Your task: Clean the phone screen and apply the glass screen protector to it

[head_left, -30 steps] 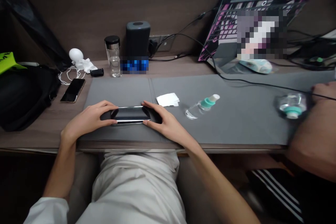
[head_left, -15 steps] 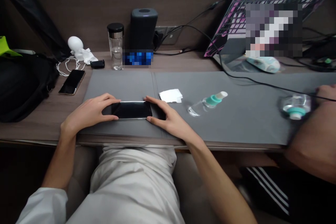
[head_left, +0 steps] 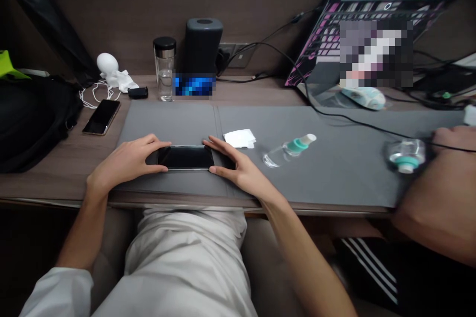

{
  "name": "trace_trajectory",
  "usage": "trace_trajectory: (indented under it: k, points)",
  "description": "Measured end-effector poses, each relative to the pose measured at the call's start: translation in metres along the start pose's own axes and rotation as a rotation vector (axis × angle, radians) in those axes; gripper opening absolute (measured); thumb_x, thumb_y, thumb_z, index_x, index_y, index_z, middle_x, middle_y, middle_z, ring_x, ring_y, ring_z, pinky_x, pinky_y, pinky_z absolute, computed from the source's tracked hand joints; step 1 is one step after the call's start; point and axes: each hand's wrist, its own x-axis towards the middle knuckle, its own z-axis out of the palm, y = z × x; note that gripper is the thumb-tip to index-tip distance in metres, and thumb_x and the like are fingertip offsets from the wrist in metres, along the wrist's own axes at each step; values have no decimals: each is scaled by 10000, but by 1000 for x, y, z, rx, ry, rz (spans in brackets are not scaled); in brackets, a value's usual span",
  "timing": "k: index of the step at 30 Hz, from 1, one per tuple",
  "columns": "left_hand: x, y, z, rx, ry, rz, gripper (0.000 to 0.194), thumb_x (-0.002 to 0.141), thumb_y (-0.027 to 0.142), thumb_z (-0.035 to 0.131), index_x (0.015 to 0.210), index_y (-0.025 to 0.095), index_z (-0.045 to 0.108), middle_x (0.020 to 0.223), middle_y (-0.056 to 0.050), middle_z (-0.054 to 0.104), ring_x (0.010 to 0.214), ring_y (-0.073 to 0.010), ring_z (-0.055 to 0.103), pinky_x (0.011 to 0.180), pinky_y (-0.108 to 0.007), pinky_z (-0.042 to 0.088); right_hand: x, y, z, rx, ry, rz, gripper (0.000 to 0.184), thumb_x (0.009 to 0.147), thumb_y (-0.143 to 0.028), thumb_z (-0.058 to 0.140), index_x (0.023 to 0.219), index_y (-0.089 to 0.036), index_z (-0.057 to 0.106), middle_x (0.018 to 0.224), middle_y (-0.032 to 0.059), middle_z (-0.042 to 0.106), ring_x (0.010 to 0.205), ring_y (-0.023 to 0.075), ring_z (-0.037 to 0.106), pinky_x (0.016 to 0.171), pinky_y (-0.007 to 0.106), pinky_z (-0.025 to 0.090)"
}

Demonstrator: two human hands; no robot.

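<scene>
A dark-screened smartphone (head_left: 186, 157) lies sideways on the grey desk mat (head_left: 167, 119), its screen up. My left hand (head_left: 128, 161) grips its left end between thumb and fingers. Its right end is held the same way by my right hand (head_left: 238, 166). Just beyond my right fingers rests a folded white tissue or wipe (head_left: 240, 137). Farther right, a clear spray bottle (head_left: 288, 151) with a mint-green collar and white cap lies on its side.
A second phone (head_left: 102, 117), a water bottle (head_left: 165, 69) and a dark speaker-like box (head_left: 203, 44) stand or lie behind. At right are a tilted laptop (head_left: 320, 54), a mouse (head_left: 363, 98), a trailing cable, another clear bottle (head_left: 405, 153) and a co-worker's arm (head_left: 442, 198). A black bag (head_left: 33, 119) sits left.
The view has shifted slightly, moving the right-hand things a little left in the picture. Both my hands stay on the smartphone, which keeps its place.
</scene>
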Motion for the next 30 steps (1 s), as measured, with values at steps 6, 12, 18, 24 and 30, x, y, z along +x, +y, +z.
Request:
trace_trajectory:
  k: [6, 12, 18, 24, 30]
  points:
    - [-1, 3, 0, 36, 5, -9, 634, 1033, 602, 593, 1571, 268, 550, 1386, -47, 662, 1172, -258, 696, 952, -337, 524, 0, 0, -1, 9, -18, 8, 803, 934, -341, 760, 1655, -392, 410, 1670, 8, 516, 1604, 276, 398, 1371, 568, 198]
    - [-2, 3, -1, 58, 1, -15, 644, 1037, 591, 592, 1586, 258, 538, 1402, -56, 659, 1170, -257, 697, 922, -321, 522, 0, 0, 0, 10, -18, 10, 790, 928, -341, 769, 1643, -391, 435, 1672, 2, 513, 1611, 271, 386, 1370, 551, 225]
    - [-1, 4, -1, 66, -5, -15, 632, 1035, 574, 609, 1570, 242, 553, 1403, -59, 654, 1172, -255, 696, 921, -325, 522, 0, -4, 0, -4, -17, 18, 778, 934, -330, 767, 1638, -400, 443, 1670, -6, 517, 1609, 263, 390, 1372, 542, 225]
    - [-2, 3, -1, 100, -1, -4, 613, 1039, 568, 615, 1556, 245, 554, 1419, -56, 644, 1175, -249, 698, 906, -327, 523, 1, -3, 1, 15, -7, 19, 769, 925, -330, 778, 1624, -399, 466, 1663, 0, 528, 1597, 266, 412, 1366, 534, 242]
    - [-2, 1, 1, 103, 5, 11, 598, 1055, 584, 572, 1556, 259, 548, 1479, -63, 625, 1242, -260, 684, 967, -342, 532, 3, -2, 2, 27, 1, 16, 743, 915, -331, 782, 1601, -394, 504, 1659, -2, 536, 1583, 258, 436, 1358, 510, 275]
